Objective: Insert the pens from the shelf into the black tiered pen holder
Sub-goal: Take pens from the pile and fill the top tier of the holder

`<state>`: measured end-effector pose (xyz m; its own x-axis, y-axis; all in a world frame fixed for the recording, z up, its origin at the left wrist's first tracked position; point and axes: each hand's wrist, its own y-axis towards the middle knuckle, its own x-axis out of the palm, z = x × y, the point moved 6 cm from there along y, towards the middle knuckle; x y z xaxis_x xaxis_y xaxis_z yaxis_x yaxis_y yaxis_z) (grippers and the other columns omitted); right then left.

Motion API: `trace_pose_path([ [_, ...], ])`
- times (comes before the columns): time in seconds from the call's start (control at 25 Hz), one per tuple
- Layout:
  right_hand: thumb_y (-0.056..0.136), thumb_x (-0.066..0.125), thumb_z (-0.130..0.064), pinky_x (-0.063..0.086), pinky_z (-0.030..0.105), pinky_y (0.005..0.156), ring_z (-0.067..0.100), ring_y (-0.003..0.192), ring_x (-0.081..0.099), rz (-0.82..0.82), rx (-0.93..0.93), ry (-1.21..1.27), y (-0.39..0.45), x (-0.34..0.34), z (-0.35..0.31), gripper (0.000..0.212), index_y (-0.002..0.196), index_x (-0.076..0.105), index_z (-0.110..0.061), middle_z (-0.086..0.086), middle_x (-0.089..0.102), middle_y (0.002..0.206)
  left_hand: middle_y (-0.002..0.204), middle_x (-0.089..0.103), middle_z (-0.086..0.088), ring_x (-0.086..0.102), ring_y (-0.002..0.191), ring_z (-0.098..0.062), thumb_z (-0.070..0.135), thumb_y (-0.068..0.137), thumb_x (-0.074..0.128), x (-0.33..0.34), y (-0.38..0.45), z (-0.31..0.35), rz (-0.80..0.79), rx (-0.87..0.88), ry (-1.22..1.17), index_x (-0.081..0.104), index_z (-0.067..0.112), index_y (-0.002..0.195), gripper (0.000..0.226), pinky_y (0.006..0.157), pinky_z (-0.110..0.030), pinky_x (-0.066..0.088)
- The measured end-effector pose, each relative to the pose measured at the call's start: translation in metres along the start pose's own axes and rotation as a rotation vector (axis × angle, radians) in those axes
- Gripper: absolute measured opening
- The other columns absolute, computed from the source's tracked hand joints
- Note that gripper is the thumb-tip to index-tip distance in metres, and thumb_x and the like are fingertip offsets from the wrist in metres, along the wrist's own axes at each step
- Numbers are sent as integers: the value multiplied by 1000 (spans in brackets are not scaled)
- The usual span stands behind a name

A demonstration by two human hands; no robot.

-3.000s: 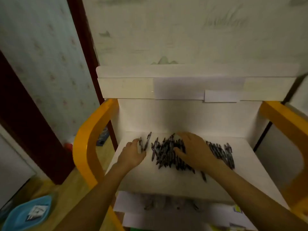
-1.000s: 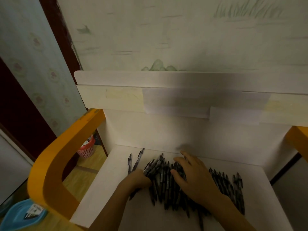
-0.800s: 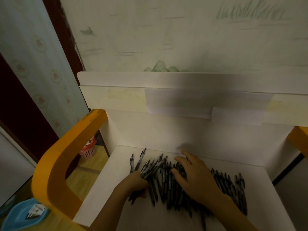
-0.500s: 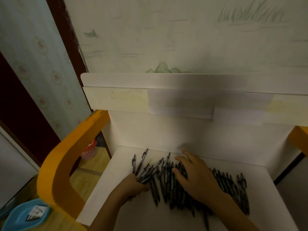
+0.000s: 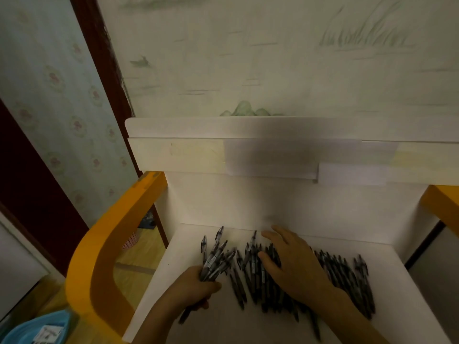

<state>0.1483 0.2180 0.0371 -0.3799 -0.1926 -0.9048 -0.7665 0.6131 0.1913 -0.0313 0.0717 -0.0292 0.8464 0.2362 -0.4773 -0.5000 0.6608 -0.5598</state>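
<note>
- blue tray [image 5: 37, 326] on floor, lower left, holds a small packet; pink basket [image 5: 130, 240] beyond the orange frame [image 5: 104, 244], contents unclear
- pens [image 5: 342, 274]: dark, slim, clip-topped, heaped across white shelf [image 5: 173, 281]
- my left hand [image 5: 191, 289] clamped round a bundle of pens [image 5: 214, 259]
- my right hand [image 5: 295, 264] flat, fingers spread apart, on the heap

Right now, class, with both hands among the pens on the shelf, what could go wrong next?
1. The left hand grips a splayed bundle of pens; lifting it could let some slip out.
2. The right hand lies flat on the loose pile; sweeping it might roll pens off the white shelf.
3. No holder is visible, so carrying risks drops.
</note>
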Motion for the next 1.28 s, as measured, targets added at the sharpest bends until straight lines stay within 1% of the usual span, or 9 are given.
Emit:
trace_pose_path([
  [0.16, 96, 39, -54, 18, 28, 115, 15, 140, 27, -3, 25, -17, -7, -2, -5, 54, 145, 32, -32, -6, 29, 154, 67, 56, -6, 49, 43, -12, 19, 84, 71, 4, -2, 3, 33, 91, -91, 58, 19, 94, 17, 47, -26, 43],
  [0.32, 95, 44, -53, 21, 28, 114, 17, 138, 33, 37, 47, -33, -17, -7, -7, 54, 143, 37, -29, -3, 36, 151, 76, 59, -7, 52, 50, -14, 21, 83, 71, 7, -5, -8, 14, -3, -32, 57, 18, 101, 23, 47, -24, 44],
  [0.44, 94, 38, -58, 21, 29, 115, 17, 139, 32, 31, 84, -61, -25, -5, -6, 58, 144, 36, -28, -3, 33, 153, 87, 61, -7, 57, 60, -14, 22, 83, 69, 2, -10, -30, 9, -126, 129, 55, 15, 105, 27, 48, -22, 46],
  [0.56, 89, 24, -66, 29, 35, 116, 18, 139, 34, 45, 106, -72, -33, -3, -9, 68, 144, 39, -27, -1, 36, 152, 87, 60, -9, 56, 57, -15, 19, 81, 68, 1, -14, -42, -32, -140, 114, 56, 13, 104, 27, 50, -23, 46],
  [0.72, 93, 34, -59, 33, 33, 113, 17, 134, 39, 128, 110, -84, -43, -19, -15, 59, 141, 42, -25, -2, 42, 146, 82, 62, -10, 54, 55, -16, 19, 85, 66, 10, -29, -17, -47, 39, -42, 55, 19, 103, 21, 49, -24, 45],
  [0.8, 94, 37, -55, 34, 28, 109, 16, 129, 42, 166, 95, -104, -46, -34, -19, 54, 139, 43, -26, -3, 46, 141, 79, 64, -11, 52, 54, -16, 18, 88, 64, 16, -41, 11, -66, 159, -125, 54, 20, 105, 19, 48, -24, 44],
  [0.96, 95, 45, -49, 19, 19, 109, 14, 132, 38, 264, 113, -144, -60, -78, -16, 51, 141, 41, -26, -4, 43, 144, 60, 56, -7, 48, 48, -17, 20, 92, 63, 29, -64, 83, -69, 383, -237, 58, 11, 96, 11, 48, -28, 42],
  [1.12, 96, 41, -53, 15, 19, 111, 11, 140, 27, 366, 117, -180, -89, -131, -4, 55, 145, 34, -29, -4, 35, 151, 48, 52, -1, 46, 40, -15, 26, 92, 62, 54, -102, 160, -48, 618, -223, 54, 14, 81, 18, 45, -27, 44],
  [1.28, 95, 40, -56, 19, 24, 113, 10, 141, 25, 488, 158, -206, -136, -194, 21, 56, 145, 30, -34, -7, 31, 153, 49, 53, 2, 47, 38, -13, 24, 94, 60, 105, -148, 229, -136, 767, -240, 53, 12, 83, 18, 41, -21, 42],
])
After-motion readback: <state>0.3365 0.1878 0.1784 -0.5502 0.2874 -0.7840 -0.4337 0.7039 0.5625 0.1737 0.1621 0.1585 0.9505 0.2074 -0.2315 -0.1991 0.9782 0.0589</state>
